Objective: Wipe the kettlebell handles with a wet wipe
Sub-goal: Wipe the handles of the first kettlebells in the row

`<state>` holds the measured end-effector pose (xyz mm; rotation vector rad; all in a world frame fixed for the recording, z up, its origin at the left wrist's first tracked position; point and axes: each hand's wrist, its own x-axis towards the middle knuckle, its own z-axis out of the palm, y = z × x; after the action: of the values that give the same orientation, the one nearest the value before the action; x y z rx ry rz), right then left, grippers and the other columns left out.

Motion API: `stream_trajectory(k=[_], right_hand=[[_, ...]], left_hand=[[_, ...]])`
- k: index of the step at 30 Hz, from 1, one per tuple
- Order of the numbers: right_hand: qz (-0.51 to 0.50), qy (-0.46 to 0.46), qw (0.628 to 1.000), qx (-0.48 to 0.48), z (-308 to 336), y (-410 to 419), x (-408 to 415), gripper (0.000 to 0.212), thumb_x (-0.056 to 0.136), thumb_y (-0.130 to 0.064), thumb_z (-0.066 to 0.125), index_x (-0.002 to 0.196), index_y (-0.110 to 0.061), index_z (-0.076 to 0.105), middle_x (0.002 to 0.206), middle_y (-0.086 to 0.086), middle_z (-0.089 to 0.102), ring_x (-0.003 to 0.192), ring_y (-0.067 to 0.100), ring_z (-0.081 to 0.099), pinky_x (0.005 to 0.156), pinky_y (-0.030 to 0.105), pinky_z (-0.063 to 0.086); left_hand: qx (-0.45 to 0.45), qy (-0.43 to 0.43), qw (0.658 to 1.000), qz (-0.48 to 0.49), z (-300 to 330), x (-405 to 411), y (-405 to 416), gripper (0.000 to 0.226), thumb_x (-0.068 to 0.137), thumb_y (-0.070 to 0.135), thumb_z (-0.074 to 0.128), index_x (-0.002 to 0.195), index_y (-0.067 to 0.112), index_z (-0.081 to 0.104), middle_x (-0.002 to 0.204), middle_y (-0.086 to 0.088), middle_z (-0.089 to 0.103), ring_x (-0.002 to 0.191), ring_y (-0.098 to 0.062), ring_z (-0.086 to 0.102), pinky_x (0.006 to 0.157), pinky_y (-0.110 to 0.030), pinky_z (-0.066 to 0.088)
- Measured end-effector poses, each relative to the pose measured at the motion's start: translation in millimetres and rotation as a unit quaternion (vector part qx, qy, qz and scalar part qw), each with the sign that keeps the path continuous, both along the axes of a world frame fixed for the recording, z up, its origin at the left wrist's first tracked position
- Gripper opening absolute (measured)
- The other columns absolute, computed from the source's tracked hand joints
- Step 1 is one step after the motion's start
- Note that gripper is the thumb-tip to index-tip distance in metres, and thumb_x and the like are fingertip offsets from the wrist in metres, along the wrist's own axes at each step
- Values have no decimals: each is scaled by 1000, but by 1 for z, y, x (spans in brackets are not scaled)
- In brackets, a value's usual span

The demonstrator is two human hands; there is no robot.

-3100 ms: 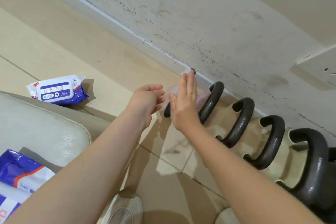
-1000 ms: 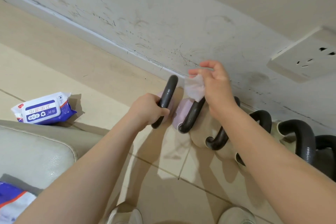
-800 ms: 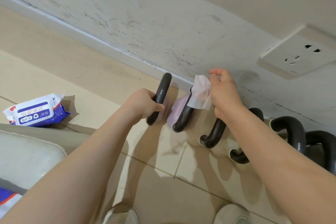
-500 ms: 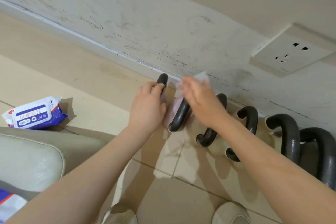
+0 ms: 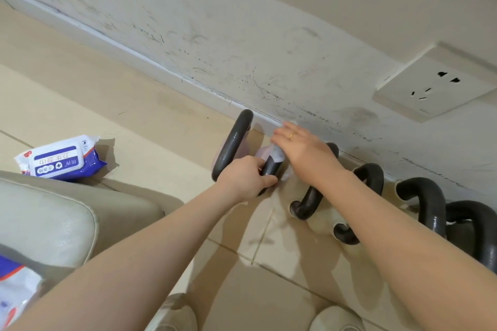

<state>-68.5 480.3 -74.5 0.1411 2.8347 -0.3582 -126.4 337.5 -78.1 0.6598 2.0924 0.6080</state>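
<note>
A: Where is the wipe right now?

B: The wet wipe (image 5: 277,154) sits on the second handle (image 5: 269,169) from the left in the row of kettlebells along the far wall (image 5: 269,43). The right hand (image 5: 301,152) lies over it, palm down, fingers straight and close together, pressing the wipe onto the bar. I cannot tell whether the thumb wraps underneath.

A: And the other hand?

B: The left hand (image 5: 246,179) curls round the near, lower end of that same handle, thumb on the right side, steadying it.

A: Which way does the bar run?

B: Its long axis goes from near-left up to far-right, arching away toward the wall. The wipe is on the upper stretch, just beyond the left fingers (image 5: 262,166), so the two hands are almost touching. The right hand is the one on the cloth, so any stroke along the bar is its job, I judge, either up over the arch or down toward the left hand.

A: What about the rest?

B: The first handle (image 5: 232,145) stands just left, free of both hands. The other handles (image 5: 373,183) continue right. A wipe pack (image 5: 60,160) lies on the floor (image 5: 134,121), well to the left.
</note>
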Motion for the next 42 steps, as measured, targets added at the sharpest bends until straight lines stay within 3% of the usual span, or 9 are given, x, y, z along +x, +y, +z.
stream_trajectory(k=[2,5,9,14,18,22,29,37,42], right_hand=[[75,69,994,48,-5,-14,-1,22,84,1,45,93,-8,63,101,15,66,111,29,57,103,37,40],[161,137,975,73,-8,-17,3,22,80,5,46,71,-11,57,68,5,58,72,24,58,88,32,47],[25,54,996,60,0,-9,2,15,81,-14,40,87,-9,52,96,6,52,98,22,47,73,27,35],[62,29,997,25,-5,-13,1,11,74,-6,46,80,-11,54,81,7,56,88,27,57,77,33,44],[-185,-80,979,-38,-1,-5,-15,35,78,5,41,109,-12,47,120,10,46,100,30,51,79,38,45],[-262,-70,957,-102,-4,-14,-13,60,85,5,40,140,-14,26,143,12,33,121,33,43,97,39,39],[-508,51,791,-338,-9,-18,-22,44,97,-9,29,138,-19,41,141,4,44,127,24,41,106,33,30],[-636,105,550,-532,-9,-47,-23,41,93,-50,36,98,-19,62,87,3,68,78,16,65,62,29,47],[-565,164,655,-474,-11,-66,7,37,96,-45,32,104,-25,63,109,6,67,103,20,62,97,45,46]], left_hand=[[4,7,1000,-2,-1,3,-7,31,83,30,60,59,23,41,68,-5,55,73,-27,55,66,-33,41],[14,-4,1000,4,-5,11,-25,19,81,29,61,72,15,53,72,-7,62,71,-25,55,69,-36,47],[29,1,1000,5,-7,13,-38,16,82,29,61,82,13,60,83,-12,70,80,-30,62,77,-41,51],[34,-5,999,6,-8,14,-36,16,81,28,62,76,14,58,81,-13,70,75,-29,60,75,-39,51],[33,8,999,-5,-2,9,-24,19,83,31,60,69,21,51,82,-10,70,70,-23,56,75,-38,51],[33,1,999,-7,-3,7,-24,17,83,30,59,73,19,53,83,-11,70,75,-27,61,77,-40,52],[45,-20,999,10,-4,2,-25,18,83,30,60,74,16,55,74,-4,62,68,-22,52,75,-36,49],[60,-38,997,25,-3,0,-15,20,85,28,58,77,10,57,77,-14,63,75,-32,57,78,-36,48],[74,-78,992,61,-5,1,-13,25,87,27,56,98,6,64,93,-17,70,86,-32,62,85,-40,49]])
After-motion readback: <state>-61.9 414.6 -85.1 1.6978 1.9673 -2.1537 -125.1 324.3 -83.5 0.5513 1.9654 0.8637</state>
